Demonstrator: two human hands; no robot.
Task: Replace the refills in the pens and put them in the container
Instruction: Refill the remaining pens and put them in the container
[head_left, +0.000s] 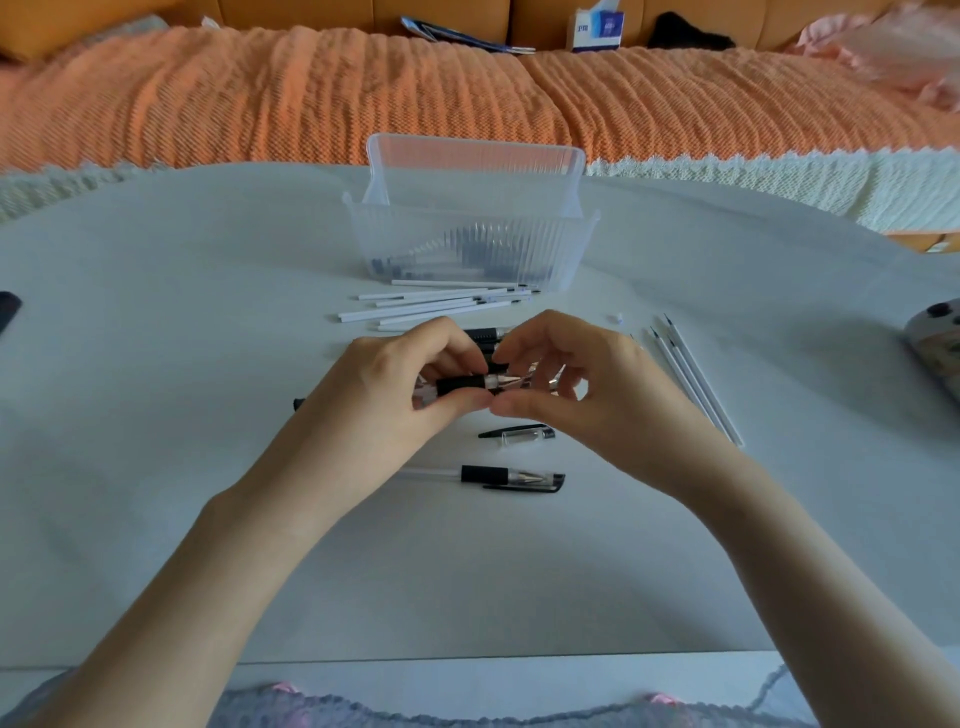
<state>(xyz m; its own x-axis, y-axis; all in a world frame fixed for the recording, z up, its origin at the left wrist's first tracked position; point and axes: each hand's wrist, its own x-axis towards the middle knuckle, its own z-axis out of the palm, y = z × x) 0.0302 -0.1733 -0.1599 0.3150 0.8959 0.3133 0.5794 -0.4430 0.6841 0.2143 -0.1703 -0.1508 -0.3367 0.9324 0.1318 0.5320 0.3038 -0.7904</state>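
Left grip (400, 387) holds a pen (462, 385); just beside it, right grip (571, 374) pinches the tip (511, 383) (best twisted gently, barrel steady).

Uncapped black-grip pen (462, 385) held level; white refills (441, 304) lie by ribbed container (467, 244).

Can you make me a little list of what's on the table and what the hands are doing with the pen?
left hand: grips the pen by its barrel
right hand: pinches the same pen's metal tip end
container: clear ribbed box on the far part of the table; dark pen shapes show through its wall
refill pile: white, just in front of the container
side refills: a few, right of the hands
capped pen: lies nearest the person
loose cap: between capped pen and hands
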